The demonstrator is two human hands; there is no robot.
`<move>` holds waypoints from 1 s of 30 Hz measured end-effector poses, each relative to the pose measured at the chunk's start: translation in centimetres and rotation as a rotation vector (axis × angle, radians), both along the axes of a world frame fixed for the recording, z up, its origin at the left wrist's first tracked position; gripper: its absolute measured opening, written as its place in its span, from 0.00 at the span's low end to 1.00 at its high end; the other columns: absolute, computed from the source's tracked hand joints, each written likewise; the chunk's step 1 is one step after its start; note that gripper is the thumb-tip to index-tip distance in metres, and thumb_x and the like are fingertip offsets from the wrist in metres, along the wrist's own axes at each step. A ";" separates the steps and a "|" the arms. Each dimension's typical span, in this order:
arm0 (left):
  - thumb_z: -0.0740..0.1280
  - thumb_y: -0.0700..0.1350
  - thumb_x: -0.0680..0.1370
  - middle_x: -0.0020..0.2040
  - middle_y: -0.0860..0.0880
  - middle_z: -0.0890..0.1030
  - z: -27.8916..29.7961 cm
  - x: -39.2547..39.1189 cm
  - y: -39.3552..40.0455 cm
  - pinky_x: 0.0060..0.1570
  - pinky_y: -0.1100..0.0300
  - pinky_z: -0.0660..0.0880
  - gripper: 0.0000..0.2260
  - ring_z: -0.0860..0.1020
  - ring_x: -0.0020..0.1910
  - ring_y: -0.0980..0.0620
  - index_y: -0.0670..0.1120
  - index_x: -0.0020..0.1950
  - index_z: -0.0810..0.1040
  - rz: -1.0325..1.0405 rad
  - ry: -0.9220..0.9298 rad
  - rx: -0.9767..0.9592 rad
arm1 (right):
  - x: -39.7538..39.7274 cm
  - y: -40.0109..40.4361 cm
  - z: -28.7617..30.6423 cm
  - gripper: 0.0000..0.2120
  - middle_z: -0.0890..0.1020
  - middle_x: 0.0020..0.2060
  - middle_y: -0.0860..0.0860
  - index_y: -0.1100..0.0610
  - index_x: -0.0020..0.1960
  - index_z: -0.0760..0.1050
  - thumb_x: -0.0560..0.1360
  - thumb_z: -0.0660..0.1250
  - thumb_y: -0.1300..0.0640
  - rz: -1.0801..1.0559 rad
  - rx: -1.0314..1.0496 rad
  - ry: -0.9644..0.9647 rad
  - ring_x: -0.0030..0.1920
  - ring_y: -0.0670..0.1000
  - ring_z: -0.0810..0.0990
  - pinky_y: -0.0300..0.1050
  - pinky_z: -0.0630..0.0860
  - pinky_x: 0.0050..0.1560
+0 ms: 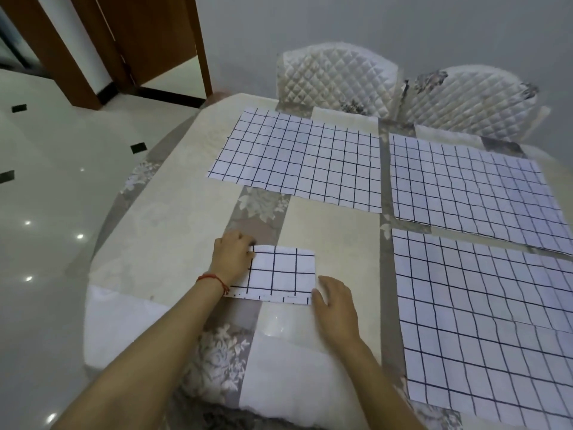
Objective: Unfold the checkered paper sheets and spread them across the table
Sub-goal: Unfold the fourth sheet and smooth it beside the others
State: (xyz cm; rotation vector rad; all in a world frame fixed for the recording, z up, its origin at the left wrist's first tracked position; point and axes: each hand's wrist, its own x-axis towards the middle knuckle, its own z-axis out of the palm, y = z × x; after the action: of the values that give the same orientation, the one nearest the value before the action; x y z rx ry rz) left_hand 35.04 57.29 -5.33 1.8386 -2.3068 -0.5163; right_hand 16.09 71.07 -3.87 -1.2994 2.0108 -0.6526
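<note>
A folded checkered paper sheet (280,273) lies on the near-left part of the table (173,225). My left hand (232,254) pinches the folded sheet's far-left corner with curled fingers. At its near-right corner my right hand (336,301) rests with the thumb on the paper's edge and the fingers relaxed. Three checkered sheets lie unfolded and flat: one at the far middle (297,159), one at the far right (474,184), one at the near right (486,321).
The table wears a patchwork cloth of cream and grey floral panels. Two quilted white chairs (338,79) (468,99) stand at the far side. Glossy tiled floor (46,181) and a brown wooden door frame (161,41) lie to the left.
</note>
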 end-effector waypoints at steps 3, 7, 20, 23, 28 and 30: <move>0.65 0.42 0.75 0.48 0.43 0.74 0.4 0.2 0.0 0.47 0.55 0.67 0.07 0.73 0.54 0.43 0.40 0.50 0.78 -0.021 0.095 0.050 | 0.1 0.4 0.1 0.19 0.70 0.68 0.50 0.56 0.69 0.65 0.78 0.58 0.54 -0.038 0.011 -0.025 0.69 0.49 0.63 0.40 0.60 0.66; 0.65 0.40 0.75 0.39 0.47 0.74 2.6 0.7 1.1 0.41 0.57 0.67 0.04 0.74 0.42 0.47 0.45 0.40 0.75 -0.048 0.361 0.094 | 0.0 1.3 0.5 0.21 0.72 0.66 0.52 0.56 0.69 0.65 0.77 0.62 0.55 -0.170 -0.029 -0.196 0.67 0.50 0.68 0.39 0.62 0.65; 0.65 0.36 0.75 0.32 0.58 0.80 11.6 -0.8 8.2 0.34 0.71 0.72 0.08 0.75 0.32 0.64 0.48 0.39 0.76 0.064 1.058 0.169 | -0.3 1.2 6.4 0.06 0.81 0.42 0.54 0.58 0.47 0.78 0.71 0.69 0.57 -0.285 -0.225 -1.178 0.46 0.54 0.79 0.42 0.80 0.44; 0.65 0.37 0.75 0.31 0.57 0.81 11.7 -1.7 9.7 0.32 0.70 0.72 0.07 0.76 0.32 0.63 0.46 0.40 0.76 0.185 1.095 0.147 | -0.8 1.8 8.8 0.09 0.81 0.35 0.54 0.60 0.40 0.78 0.76 0.61 0.66 -0.287 -0.296 -0.958 0.38 0.52 0.79 0.39 0.80 0.38; 0.67 0.40 0.74 0.46 0.48 0.76 11.1 -4.5 12.4 0.51 0.57 0.72 0.14 0.75 0.51 0.49 0.44 0.60 0.73 0.387 0.955 0.192 | -2.0 3.5 11.6 0.14 0.70 0.26 0.50 0.64 0.32 0.69 0.75 0.65 0.61 -0.175 -0.412 -0.635 0.31 0.47 0.68 0.37 0.68 0.34; 0.66 0.45 0.75 0.52 0.48 0.75 11.1 -5.7 13.5 0.57 0.57 0.69 0.16 0.74 0.58 0.48 0.44 0.62 0.72 0.362 0.921 0.203 | -2.5 4.2 12.6 0.19 0.64 0.22 0.43 0.56 0.27 0.64 0.74 0.66 0.61 -0.096 -0.428 -0.525 0.27 0.42 0.62 0.34 0.60 0.30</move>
State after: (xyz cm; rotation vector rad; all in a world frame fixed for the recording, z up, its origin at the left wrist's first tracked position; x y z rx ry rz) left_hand 29.30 70.82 5.81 1.5376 -1.3246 -1.2362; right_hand 13.63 75.23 8.71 -1.1057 1.5526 -1.3695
